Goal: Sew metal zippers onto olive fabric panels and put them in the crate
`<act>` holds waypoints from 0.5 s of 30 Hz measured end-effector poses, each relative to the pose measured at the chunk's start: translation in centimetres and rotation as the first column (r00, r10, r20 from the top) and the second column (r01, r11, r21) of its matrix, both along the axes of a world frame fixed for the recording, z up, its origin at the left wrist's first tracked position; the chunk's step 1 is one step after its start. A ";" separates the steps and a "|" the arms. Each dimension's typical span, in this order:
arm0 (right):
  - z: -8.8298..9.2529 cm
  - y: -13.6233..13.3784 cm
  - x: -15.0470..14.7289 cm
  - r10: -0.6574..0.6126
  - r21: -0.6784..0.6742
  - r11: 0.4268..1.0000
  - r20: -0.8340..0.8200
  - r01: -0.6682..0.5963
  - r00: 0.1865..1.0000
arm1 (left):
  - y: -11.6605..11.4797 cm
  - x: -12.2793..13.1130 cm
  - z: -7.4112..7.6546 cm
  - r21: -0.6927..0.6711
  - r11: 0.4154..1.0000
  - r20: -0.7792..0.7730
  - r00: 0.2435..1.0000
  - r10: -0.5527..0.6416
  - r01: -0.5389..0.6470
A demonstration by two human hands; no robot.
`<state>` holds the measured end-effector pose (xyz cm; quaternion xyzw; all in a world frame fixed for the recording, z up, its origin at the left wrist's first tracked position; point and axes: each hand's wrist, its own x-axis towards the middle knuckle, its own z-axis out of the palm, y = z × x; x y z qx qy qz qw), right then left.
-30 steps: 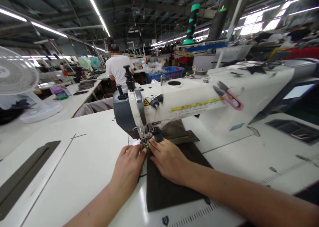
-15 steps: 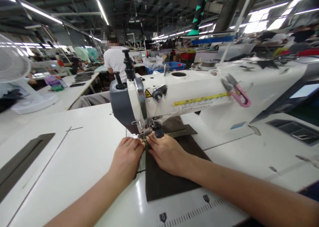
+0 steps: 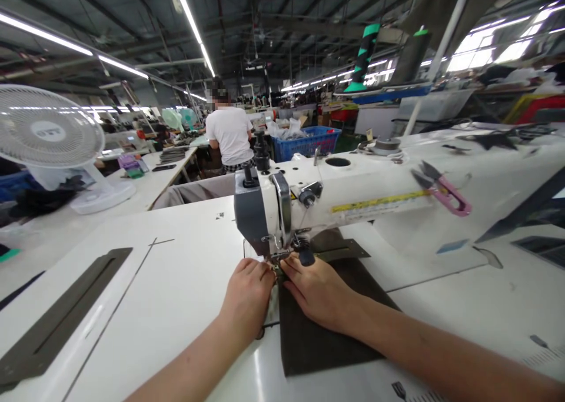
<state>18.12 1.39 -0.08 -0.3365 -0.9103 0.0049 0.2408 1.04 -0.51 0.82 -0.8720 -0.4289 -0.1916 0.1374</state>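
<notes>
Fingers (image 3: 259,269) of the left hand (image 3: 249,293) lay close together and flat at the left edge of the dark fabric (image 3: 318,340), just before the presser foot (image 3: 279,255). The right hand (image 3: 320,290) pressed flat on the fabric, which lay on the desk (image 3: 154,284) under the sewing machine (image 3: 362,193). Both hands had kept these places since a second earlier. Only the view had swung, showing more of the fan (image 3: 48,134) and putting the pink snips (image 3: 445,191) farther right.

Head-worn, forward-down, close over worktable (image 3: 145,296)
</notes>
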 end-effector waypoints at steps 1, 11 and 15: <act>0.0 0.0 0.0 0.000 0.001 1.000 -0.005 0.000 1.000 | 0.0 0.0 0.0 0.004 1.000 -0.004 1.000 0.004 -0.004; 0.3 0.6 0.9 -0.022 -0.026 0.999 -0.003 0.022 1.000 | 0.2 -0.1 -0.2 -0.024 0.999 0.046 0.999 0.025 -0.024; -0.5 0.7 4.4 -0.302 0.127 0.949 0.115 0.287 0.946 | -0.6 -0.8 0.7 -0.097 0.995 0.109 0.994 0.012 -0.002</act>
